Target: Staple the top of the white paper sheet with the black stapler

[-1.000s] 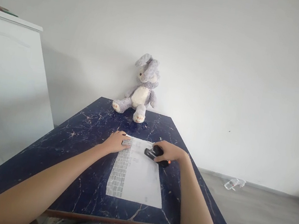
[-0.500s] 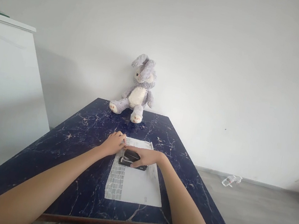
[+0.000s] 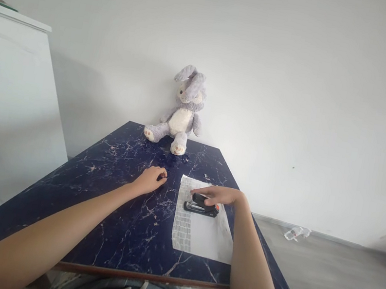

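Observation:
A black stapler (image 3: 200, 210) with an orange part at its rear lies on a white sheet of paper (image 3: 207, 238), which has a grey block pattern down its left side. My right hand (image 3: 219, 196) rests over the stapler from the right, fingers along its far side and thumb on the near side, gripping it. To the left of the paper, my left hand (image 3: 151, 180) is on the table, apart from the sheet. Its fingers are loosely curled, with a gap between them and the thumb; nothing shows in it.
A grey plush rabbit (image 3: 184, 118) sits at the far end of the dark blue marbled table (image 3: 125, 241), against the wall. On the left stands a white cabinet (image 3: 14, 85) with a black handle. A clear plastic item (image 3: 296, 233) lies on the floor at right.
The paper and the stapler have shifted right together with my right hand. My left hand, at the paper's left edge before, is now away from it on the table.

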`<action>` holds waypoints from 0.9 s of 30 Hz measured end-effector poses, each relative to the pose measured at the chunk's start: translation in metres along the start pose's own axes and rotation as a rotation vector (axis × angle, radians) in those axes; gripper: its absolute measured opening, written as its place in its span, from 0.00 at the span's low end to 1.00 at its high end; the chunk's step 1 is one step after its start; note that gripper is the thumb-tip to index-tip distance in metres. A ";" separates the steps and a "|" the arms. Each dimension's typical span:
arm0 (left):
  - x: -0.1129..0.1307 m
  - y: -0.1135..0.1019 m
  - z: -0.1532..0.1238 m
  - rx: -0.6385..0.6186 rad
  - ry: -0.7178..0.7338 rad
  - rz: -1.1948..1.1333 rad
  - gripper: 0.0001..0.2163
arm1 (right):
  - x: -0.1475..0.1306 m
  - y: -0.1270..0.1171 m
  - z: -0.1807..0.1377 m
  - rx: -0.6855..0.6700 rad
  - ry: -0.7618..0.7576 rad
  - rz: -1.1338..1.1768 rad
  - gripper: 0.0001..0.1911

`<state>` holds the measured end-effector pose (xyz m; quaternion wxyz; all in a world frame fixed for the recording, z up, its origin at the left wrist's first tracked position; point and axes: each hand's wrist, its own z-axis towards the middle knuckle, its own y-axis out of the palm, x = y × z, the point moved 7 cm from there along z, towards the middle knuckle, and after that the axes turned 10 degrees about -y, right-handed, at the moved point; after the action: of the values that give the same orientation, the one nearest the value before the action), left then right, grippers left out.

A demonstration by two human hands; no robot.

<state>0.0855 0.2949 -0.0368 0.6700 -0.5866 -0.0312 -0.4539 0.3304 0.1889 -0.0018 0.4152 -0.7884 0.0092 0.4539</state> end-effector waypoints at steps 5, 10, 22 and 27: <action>-0.001 0.000 0.000 -0.001 -0.001 -0.003 0.04 | 0.047 -0.038 -0.001 0.609 0.179 -0.263 0.31; -0.003 0.001 0.001 -0.003 -0.002 0.024 0.04 | 0.098 -0.027 0.020 0.676 0.502 -0.485 0.36; -0.090 -0.052 0.023 0.188 -0.340 -0.780 0.15 | 0.091 -0.020 0.078 0.623 0.667 -0.565 0.38; -0.125 -0.107 0.014 0.320 -0.323 -1.087 0.23 | 0.057 -0.015 0.159 0.604 0.604 -0.548 0.37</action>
<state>-0.0498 0.3890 -0.0234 0.4083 -0.4399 -0.4971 -0.6266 0.2575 0.3244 -0.0720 0.7074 -0.7026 0.0525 0.0569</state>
